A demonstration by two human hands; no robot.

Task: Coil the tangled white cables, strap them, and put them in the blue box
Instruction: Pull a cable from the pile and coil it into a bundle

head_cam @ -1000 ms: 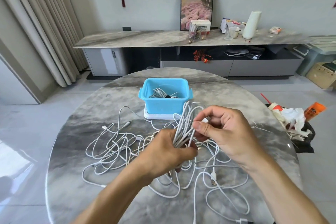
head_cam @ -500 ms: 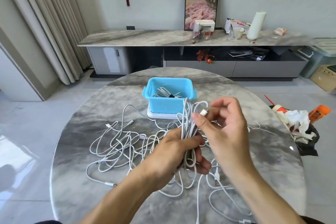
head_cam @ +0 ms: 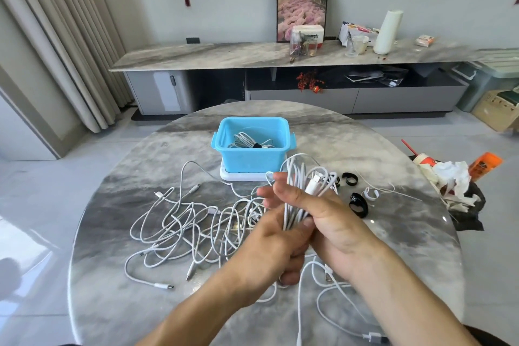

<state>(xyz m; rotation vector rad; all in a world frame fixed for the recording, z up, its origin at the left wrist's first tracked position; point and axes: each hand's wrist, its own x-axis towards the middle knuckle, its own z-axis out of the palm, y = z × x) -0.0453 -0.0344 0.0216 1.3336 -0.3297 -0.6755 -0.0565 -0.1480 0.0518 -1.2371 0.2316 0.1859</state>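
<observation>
Head view: your left hand point(head_cam: 276, 250) is curled round the lower part of the coil point(head_cam: 297, 199), gripping it. Your right hand point(head_cam: 334, 222) is wrapped round the same coil from the right, thumb pressed across the strands; a white plug point(head_cam: 314, 185) sticks up just above that thumb. The coil sits above the table point(head_cam: 112, 275), between you and the box point(head_cam: 254, 153), its top loop overlapping the box's near right corner in the frame. The box stands on a white lid point(head_cam: 241, 175) near the table's far middle and holds one strapped bundle point(head_cam: 250, 143). Loose tangled cables point(head_cam: 185, 225) lie on the table left of your hands, more loops trail under and to the right of your right wrist. Two black straps point(head_cam: 358, 204) and a white one point(head_cam: 370, 194) lie right of the coil. A trash heap point(head_cam: 455, 185) sits at the table's right edge.
</observation>
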